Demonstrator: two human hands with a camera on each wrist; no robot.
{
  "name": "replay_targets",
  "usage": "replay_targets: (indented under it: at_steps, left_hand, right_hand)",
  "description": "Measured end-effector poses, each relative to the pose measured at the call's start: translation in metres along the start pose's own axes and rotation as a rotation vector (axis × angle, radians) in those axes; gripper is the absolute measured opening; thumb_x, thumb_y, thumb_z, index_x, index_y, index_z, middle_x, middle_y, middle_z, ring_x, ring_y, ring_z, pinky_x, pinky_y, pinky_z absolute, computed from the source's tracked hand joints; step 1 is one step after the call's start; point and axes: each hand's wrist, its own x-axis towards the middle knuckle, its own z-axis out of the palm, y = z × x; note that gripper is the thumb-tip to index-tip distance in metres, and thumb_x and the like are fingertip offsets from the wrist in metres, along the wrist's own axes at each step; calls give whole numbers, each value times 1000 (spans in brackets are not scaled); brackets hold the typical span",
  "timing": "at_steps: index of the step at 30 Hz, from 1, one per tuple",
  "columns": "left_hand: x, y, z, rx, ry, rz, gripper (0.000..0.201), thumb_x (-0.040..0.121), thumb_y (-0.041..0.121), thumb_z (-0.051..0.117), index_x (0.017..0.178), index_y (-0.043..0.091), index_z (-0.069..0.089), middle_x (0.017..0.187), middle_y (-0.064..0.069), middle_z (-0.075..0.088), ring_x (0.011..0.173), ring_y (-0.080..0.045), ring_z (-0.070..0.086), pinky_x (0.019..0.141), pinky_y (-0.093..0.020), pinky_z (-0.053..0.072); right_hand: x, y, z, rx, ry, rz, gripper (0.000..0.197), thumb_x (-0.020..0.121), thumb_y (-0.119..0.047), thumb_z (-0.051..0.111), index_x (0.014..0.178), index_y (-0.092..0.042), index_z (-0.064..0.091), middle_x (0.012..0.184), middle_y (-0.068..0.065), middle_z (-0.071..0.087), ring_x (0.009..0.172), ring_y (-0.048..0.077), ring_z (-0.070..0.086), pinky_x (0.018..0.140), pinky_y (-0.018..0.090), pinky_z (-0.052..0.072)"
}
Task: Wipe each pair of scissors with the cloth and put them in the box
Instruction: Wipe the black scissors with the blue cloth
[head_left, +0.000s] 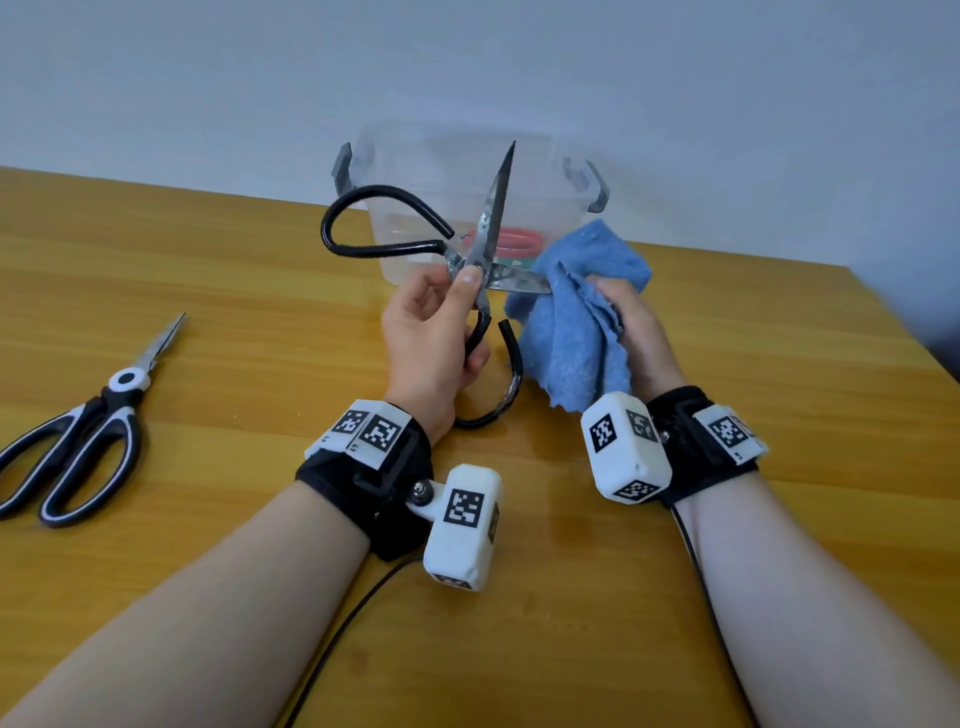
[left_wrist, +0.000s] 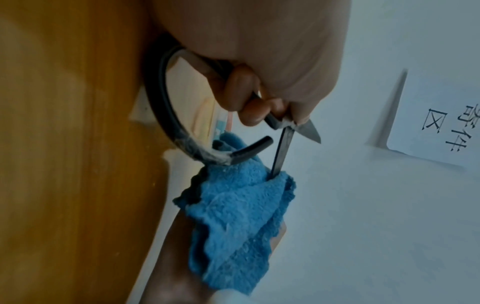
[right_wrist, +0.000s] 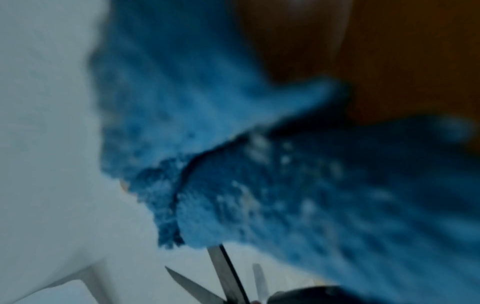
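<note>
Head view looks down and forward over both forearms, fingers mid-frame. Left wrist view sits close behind the left hand (left_wrist: 272, 61), facing past its fingertips. Right wrist view, blurred, is almost against the fluffy blue cloth (right_wrist: 259, 164). All three share that cloth and the open black-handled steel scissors (head_left: 483, 244).

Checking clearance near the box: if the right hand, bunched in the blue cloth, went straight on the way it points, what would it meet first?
Probably the clear box: the right hand points away toward it, with the cloth leading. Depth is unclear.

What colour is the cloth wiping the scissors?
Blue; the cloth shows best in the head view.
</note>
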Motion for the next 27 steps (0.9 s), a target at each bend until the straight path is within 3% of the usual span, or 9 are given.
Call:
replay_targets:
  at_steps: [2, 6, 13, 15, 17, 18, 21, 24, 27]
  left_hand:
    - [1, 1, -1, -29, 44, 6, 15, 101, 25, 66, 89, 20, 59, 78, 4, 59, 47, -21, 44, 40, -17, 32]
    - [4, 4, -4, -143, 117, -32, 7, 102, 24, 65, 108, 23, 67, 64, 12, 62, 42, -17, 49, 36, -16, 29]
    - [7, 3, -7, -159, 49, -53, 13, 101, 25, 65, 112, 21, 72, 70, 13, 62, 41, -16, 46, 34, -16, 27]
    - [11, 3, -11, -163, 36, -74, 22, 101, 26, 66, 120, 18, 72, 83, 10, 61, 42, -15, 44, 35, -16, 28]
    - [12, 4, -15, -126, -26, -60, 20, 101, 25, 66, 117, 19, 73, 82, 9, 60, 40, -15, 42, 35, -17, 25]
    - [13, 4, -15, -99, -76, -45, 16, 101, 24, 66, 113, 20, 75, 78, 7, 59, 39, -15, 42, 36, -16, 23]
    - [10, 2, -14, -14, -256, -22, 16, 101, 17, 63, 112, 19, 75, 76, -10, 60, 37, -18, 46, 35, -15, 21]
    - [7, -1, -13, 60, -415, -26, 26, 102, 8, 60, 126, 12, 69, 83, -23, 61, 41, -20, 56, 32, -19, 27]
    - [6, -1, -12, 110, -452, -40, 36, 101, 6, 61, 137, 7, 62, 98, -16, 70, 46, -21, 61, 33, -22, 37]
  right_hand:
    - [-2, 2, 5, -79, -19, 3, 15, 79, -22, 64, 84, -9, 60, 80, 8, 64, 70, 18, 66, 64, 29, 54]
    - [-5, 9, 14, -162, -95, 80, 43, 73, -21, 74, 107, 3, 65, 106, 25, 64, 90, 33, 66, 83, 42, 57]
    - [-2, -4, 3, 30, -87, 173, 39, 81, -23, 78, 111, 1, 73, 114, 19, 72, 103, 29, 72, 97, 39, 57]
    - [-1, -12, -3, 184, -48, 185, 59, 68, -30, 85, 117, 1, 73, 122, 19, 71, 115, 26, 69, 101, 34, 54]
    - [-1, -16, -11, 278, 2, 125, 93, 68, -41, 89, 144, -2, 52, 147, 21, 54, 138, 35, 51, 118, 48, 37]
    - [-4, -19, -11, 270, 35, 99, 92, 73, -46, 85, 148, -6, 48, 150, 20, 51, 140, 37, 48, 119, 53, 34]
    - [-7, -16, -12, 271, 15, 114, 61, 89, -44, 63, 139, -9, 60, 136, 18, 64, 127, 37, 60, 104, 55, 50]
    - [-10, -7, 4, 109, -78, 148, 35, 93, -31, 61, 106, -3, 78, 104, 22, 70, 94, 36, 68, 81, 43, 57]
    - [-10, 1, 10, -67, -173, 117, 45, 98, -22, 59, 128, 11, 58, 109, 28, 63, 85, 37, 66, 82, 47, 54]
